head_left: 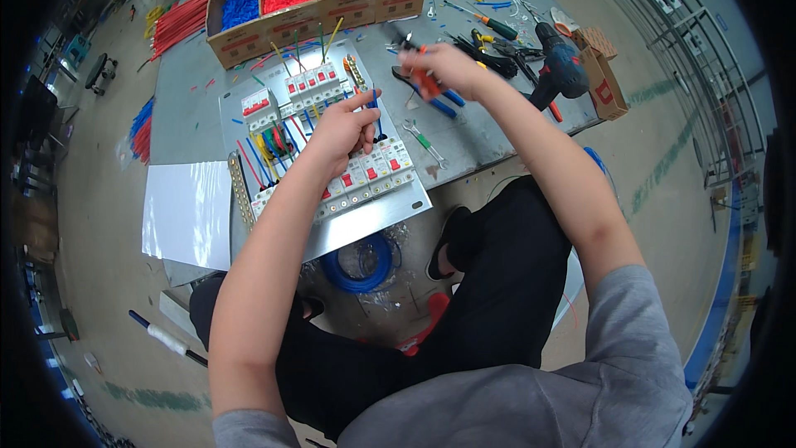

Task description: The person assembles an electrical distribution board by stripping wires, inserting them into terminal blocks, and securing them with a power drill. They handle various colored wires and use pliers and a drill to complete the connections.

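My left hand [344, 129] is above a metal mounting plate [365, 220], its thumb and index finger closed around an upright blue wire [379, 116]. Beneath that hand runs a row of white circuit breakers [381, 168] with red switches. Another breaker row [313, 86] and a smaller breaker block [259, 108] sit farther back on the plate. Coloured wires [269, 145] rise between the rows. To the right, my right hand [448, 69] grips red-handled pliers [424, 82]; motion blurs their jaws, so the exact type is unclear.
Cardboard bins [315, 13] of coloured caps stand at the back. Right of the plate lie blue-handled pliers [427, 92], a wrench [425, 145], a screwdriver [497, 27] and a cordless drill [557, 67]. White paper [186, 208] overhangs the left edge. Blue wire coil [358, 270] rests below.
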Motion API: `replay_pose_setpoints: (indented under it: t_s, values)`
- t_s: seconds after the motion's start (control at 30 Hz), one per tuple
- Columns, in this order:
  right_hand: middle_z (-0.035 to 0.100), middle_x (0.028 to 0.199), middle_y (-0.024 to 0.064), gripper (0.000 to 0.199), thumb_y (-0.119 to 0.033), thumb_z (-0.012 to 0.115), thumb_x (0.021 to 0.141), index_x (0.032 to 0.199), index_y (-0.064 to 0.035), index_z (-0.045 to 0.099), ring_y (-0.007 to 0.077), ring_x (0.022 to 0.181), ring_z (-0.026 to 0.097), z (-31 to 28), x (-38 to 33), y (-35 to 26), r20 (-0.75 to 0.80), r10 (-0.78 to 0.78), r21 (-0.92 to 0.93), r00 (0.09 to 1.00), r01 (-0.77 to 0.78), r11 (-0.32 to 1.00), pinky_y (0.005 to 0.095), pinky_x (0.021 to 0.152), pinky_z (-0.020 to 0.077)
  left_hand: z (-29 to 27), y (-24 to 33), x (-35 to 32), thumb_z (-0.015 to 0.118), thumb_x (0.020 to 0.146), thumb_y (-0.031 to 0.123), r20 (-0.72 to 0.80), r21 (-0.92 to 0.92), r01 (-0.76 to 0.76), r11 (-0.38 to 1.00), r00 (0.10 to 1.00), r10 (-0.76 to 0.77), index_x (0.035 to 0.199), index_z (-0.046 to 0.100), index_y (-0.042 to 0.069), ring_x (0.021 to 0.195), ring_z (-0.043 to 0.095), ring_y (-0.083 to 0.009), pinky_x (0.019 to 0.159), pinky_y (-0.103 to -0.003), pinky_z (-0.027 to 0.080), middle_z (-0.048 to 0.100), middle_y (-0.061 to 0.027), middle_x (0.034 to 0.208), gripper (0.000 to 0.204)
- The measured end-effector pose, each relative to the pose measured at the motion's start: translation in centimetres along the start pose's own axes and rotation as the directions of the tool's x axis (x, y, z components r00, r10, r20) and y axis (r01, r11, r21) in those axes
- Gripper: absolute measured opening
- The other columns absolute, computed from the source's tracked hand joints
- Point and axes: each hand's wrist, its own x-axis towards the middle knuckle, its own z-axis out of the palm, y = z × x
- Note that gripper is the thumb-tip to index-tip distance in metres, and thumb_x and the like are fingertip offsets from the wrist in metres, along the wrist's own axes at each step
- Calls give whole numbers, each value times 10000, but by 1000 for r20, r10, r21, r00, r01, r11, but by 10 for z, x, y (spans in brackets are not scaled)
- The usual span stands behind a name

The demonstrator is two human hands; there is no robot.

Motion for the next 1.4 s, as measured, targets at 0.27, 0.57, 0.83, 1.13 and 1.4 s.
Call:
replay_pose_setpoints:
  t_s: [0.27,0.57,0.83,1.13,1.4]
  values:
    - [796,1124,202,526,-438,821,925,1262,-37,773,368,1036,748,-2,-11,-12,32,-257,-693,966,207,691,429,946,581,10,-4,-15,617,1091,231,-295,391,-119,913,923,247,1422,691,-23,562,596,-102,546,-272,470,658,-23,686,424]
    - [725,1183,119,394,-233,801,871,1240,-104,751,358,1181,685,9,-24,-11,138,-481,-773,866,398,494,464,1016,549,8,-2,-15,604,1112,207,-244,227,-75,971,961,131,1410,694,1,546,549,-101,541,-275,433,641,-3,684,374]
    - [727,1174,101,396,-212,791,861,1245,-128,745,341,1193,679,15,-27,-11,109,-500,-803,859,373,464,464,1033,535,-9,1,-14,683,1084,173,-174,-21,-11,1000,985,8,1315,744,43,529,544,-93,506,-255,417,634,15,685,273]
    - [712,1168,81,392,-293,795,887,1248,-150,742,307,1204,670,34,-20,-11,145,-553,-802,821,425,420,450,1043,514,-23,-3,-6,727,1061,167,-85,-124,22,992,996,-33,1421,693,75,563,540,-82,524,-242,398,615,28,694,373]
    - [706,1178,80,398,-315,794,897,1258,-155,742,303,1224,662,35,-18,-14,160,-546,-801,823,431,415,451,1063,513,-23,-2,-6,736,1057,165,-101,-132,46,990,993,-60,1402,712,101,581,536,-84,550,-247,404,612,35,704,352]
